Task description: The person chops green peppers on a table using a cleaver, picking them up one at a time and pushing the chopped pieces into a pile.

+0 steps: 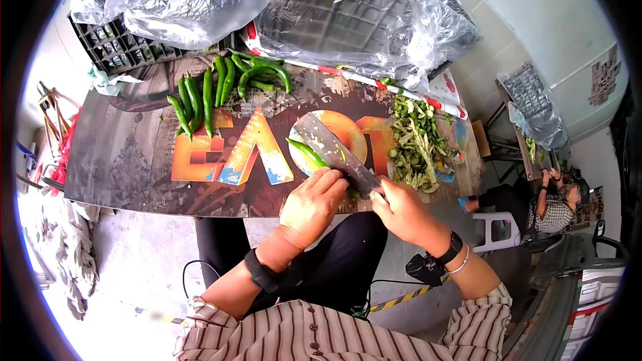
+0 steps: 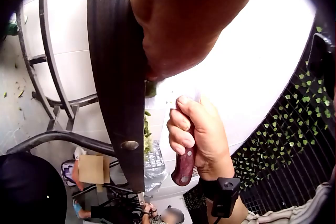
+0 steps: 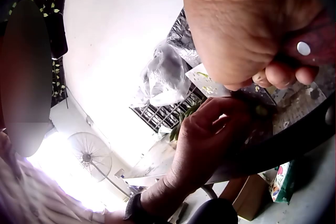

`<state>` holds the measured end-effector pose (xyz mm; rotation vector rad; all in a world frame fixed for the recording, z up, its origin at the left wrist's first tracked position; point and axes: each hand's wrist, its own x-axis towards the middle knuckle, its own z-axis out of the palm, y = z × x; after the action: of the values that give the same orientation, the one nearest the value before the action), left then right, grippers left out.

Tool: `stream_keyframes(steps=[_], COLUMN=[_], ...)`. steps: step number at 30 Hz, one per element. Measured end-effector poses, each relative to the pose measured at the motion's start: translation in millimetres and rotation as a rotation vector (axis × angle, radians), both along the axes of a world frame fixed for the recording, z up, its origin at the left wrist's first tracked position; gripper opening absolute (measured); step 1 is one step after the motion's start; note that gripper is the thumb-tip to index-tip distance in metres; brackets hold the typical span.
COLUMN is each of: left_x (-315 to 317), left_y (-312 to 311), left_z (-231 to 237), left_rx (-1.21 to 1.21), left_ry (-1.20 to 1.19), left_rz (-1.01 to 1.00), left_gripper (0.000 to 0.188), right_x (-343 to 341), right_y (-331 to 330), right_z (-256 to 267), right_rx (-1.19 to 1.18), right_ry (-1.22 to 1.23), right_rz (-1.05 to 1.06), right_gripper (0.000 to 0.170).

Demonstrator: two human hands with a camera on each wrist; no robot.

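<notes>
My right hand grips a cleaver by its handle, and the broad blade slants up and left over the table. The dark red riveted handle shows inside the curled fingers in the left wrist view. With bent fingers, my left hand holds a green chili pepper right beside the blade; the pepper's near part is hidden by hand and blade. A heap of chopped green pepper lies to the right. Several whole green chilies lie at the back left.
Black plastic crates draped with clear plastic bags stand along the back of the printed table. On the far right, another person sits at a second table, near a white stool.
</notes>
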<state>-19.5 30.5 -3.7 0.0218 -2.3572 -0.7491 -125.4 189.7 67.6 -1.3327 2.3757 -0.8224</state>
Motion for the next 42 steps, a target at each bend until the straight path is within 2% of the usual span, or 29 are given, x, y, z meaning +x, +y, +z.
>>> stream_keyframes(steps=[13,28,31,39,42], left_x=[0,1,1,0,0], left_y=[-1,-2,-2,-3,-2], left_z=[-1,-2,-2,-6,-4], left_rx=[0.020,0.005,0.014,-0.025,-0.012], left_ry=[-0.001,-0.009,0.008,0.024,0.018], left_rz=[-0.006,-0.020,-0.010,-0.033,-0.025], left_gripper=[0.017,0.018,0.019,0.020,0.020], right_x=[1,-7,-11,-21,-20], right_y=[-10,-47,-63,-92,-107], right_z=[5,15,8,7,3], right_rx=[0.063,0.164,0.061,0.098,0.030], right_ry=[0.052,0.091,0.132,0.120,0.184], right_rz=[-0.001,0.096,0.136,0.195,0.214], right_gripper=[0.015,0.017,0.018,0.020,0.019])
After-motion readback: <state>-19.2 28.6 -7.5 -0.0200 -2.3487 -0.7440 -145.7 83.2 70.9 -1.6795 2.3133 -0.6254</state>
